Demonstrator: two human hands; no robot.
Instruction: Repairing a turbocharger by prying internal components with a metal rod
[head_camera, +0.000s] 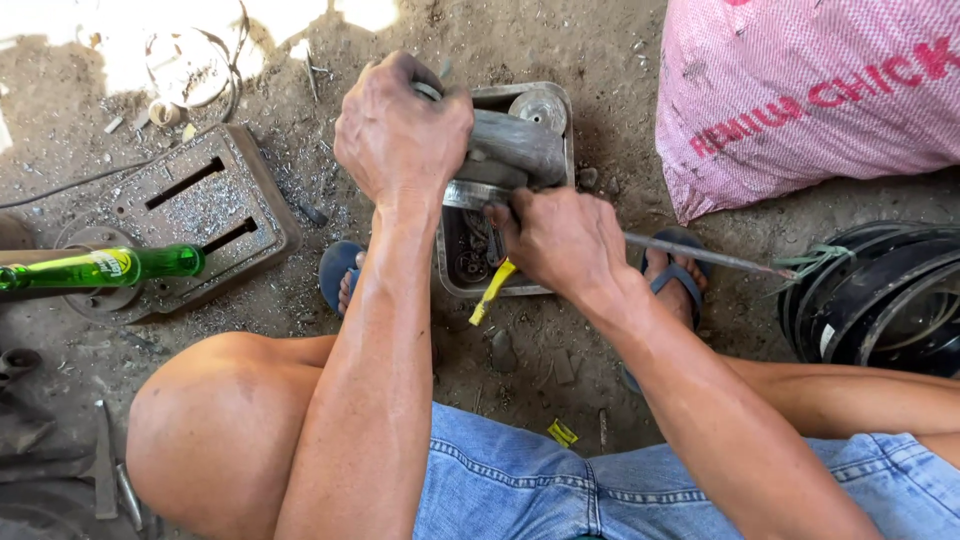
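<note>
My left hand (402, 132) grips the end of a grey metal cylinder part (520, 145) held over a metal tray (557, 95) on the dirt ground. Just below it, my right hand (560, 240) is closed on a tool with a yellow handle (492, 293), its working end hidden against the underside of the part. Small metal pieces (470, 255) lie inside the tray. I am squatting, with my knees and blue sandals on either side of the tray.
A green glass bottle (105, 267) lies on a slotted metal base plate (205, 205) at left. A pink woven sack (800, 95) sits at top right, black rings (885, 300) at right, a thin metal rod (710, 257) beside them. Hand tools (100, 470) lie bottom left.
</note>
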